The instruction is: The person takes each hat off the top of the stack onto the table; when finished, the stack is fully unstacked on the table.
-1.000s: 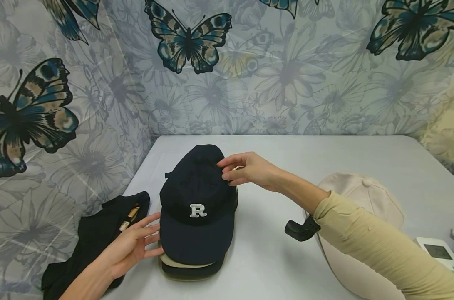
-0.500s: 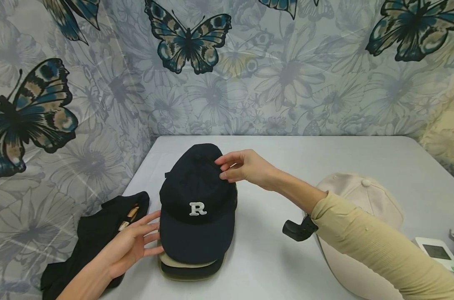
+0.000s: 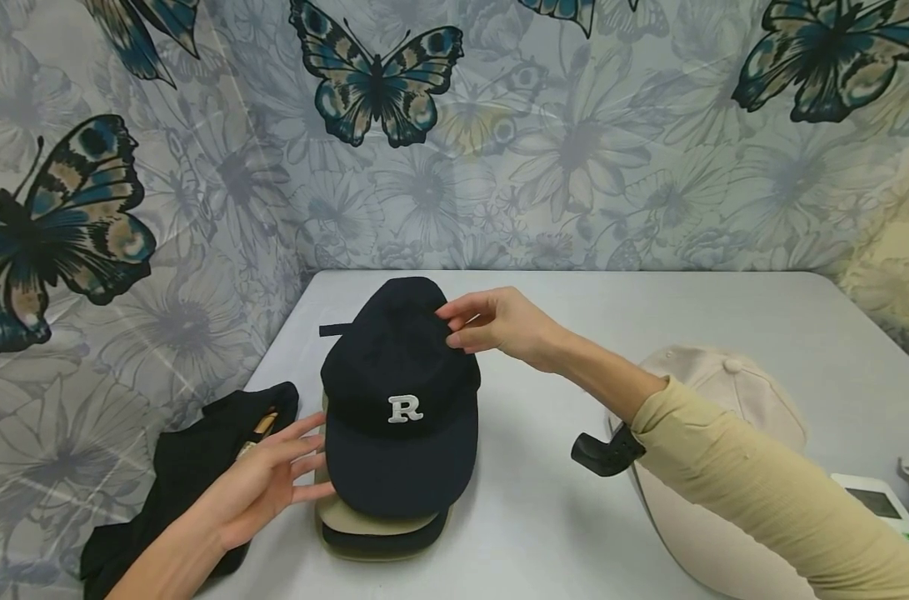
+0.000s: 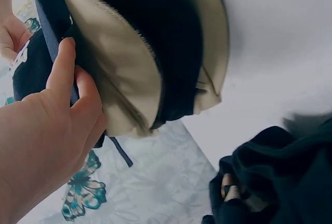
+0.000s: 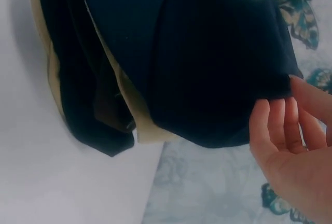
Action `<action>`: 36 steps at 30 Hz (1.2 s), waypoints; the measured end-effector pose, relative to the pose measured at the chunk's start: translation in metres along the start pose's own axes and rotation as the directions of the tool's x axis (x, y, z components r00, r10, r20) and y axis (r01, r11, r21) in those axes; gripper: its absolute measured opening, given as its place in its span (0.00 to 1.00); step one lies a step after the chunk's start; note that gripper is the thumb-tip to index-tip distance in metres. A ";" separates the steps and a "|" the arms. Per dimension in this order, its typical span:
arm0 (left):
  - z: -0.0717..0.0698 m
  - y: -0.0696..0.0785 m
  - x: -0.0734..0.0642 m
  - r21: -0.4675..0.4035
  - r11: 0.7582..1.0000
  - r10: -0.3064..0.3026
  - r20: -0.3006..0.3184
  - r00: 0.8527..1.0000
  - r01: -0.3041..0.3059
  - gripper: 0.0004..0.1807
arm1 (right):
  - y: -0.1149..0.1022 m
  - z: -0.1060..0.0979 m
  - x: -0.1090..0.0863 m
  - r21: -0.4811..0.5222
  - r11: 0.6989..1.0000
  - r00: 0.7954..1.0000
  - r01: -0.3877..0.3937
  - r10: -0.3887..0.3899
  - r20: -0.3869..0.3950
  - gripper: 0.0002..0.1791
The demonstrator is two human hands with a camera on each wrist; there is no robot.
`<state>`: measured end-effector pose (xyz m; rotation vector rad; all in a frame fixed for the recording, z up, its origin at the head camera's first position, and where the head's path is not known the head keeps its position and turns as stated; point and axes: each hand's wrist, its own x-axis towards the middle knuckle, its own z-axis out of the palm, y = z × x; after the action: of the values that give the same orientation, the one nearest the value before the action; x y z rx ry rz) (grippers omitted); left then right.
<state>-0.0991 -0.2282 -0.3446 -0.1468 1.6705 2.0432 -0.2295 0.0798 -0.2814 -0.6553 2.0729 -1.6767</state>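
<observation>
A navy baseball cap (image 3: 402,467) with a white letter R tops a stack of caps at the table's left. Under its brim shows a beige cap (image 3: 349,518), and below that a dark cap (image 3: 382,545) with a pale edge. My right hand (image 3: 502,329) pinches the navy cap's crown at its upper right side. The fingers of my left hand (image 3: 262,475) reach to the left side of the stack; in the left wrist view the fingertips touch the navy brim (image 4: 49,16). From the crown's left side a dark strap (image 3: 334,330) sticks out.
Left of the stack lies a crumpled black fabric item (image 3: 184,492). A large cream cap (image 3: 724,400) rests on the right, partly behind my right sleeve (image 3: 761,492). A white device with a small screen (image 3: 874,498) sits by the right edge of the white table (image 3: 529,517).
The navy cap has risen and shifted slightly right with my right hand, baring more of the beige brim and the strap. My left hand stays by the stack's left side.
</observation>
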 end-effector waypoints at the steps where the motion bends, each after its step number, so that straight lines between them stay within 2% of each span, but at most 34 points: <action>1: 0.002 0.001 0.000 0.005 1.000 0.006 0.005 1.000 -0.006 0.37 | -0.001 -0.001 -0.001 -0.004 1.000 1.000 0.004 -0.004 -0.004 0.22; 12: 0.021 0.015 0.001 0.057 0.996 0.058 0.067 0.996 -0.062 0.37 | -0.008 -0.020 -0.014 -0.018 1.000 0.999 0.019 -0.020 -0.040 0.24; 16: 0.032 0.022 0.001 0.066 0.995 0.069 0.095 0.993 -0.076 0.37 | -0.010 -0.027 -0.020 -0.019 1.000 0.998 0.021 -0.022 -0.060 0.23; 22: 0.052 0.029 0.004 0.082 0.991 0.096 0.097 0.991 -0.104 0.36 | -0.014 -0.042 -0.031 -0.042 0.999 0.996 0.026 -0.030 -0.082 0.23; 28: 0.073 0.033 0.014 0.078 0.989 0.113 0.114 0.987 -0.122 0.37 | -0.018 -0.059 -0.045 -0.061 0.998 0.994 0.031 -0.038 -0.105 0.24; 36: 0.107 0.030 0.033 0.045 0.991 0.116 0.155 0.981 -0.124 0.38 | -0.019 -0.083 -0.069 -0.098 0.995 0.989 0.023 -0.037 -0.142 0.24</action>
<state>-0.1175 -0.1212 -0.3044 0.1291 1.6736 2.0373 -0.2189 0.1827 -0.2447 -0.6150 2.2671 -1.6937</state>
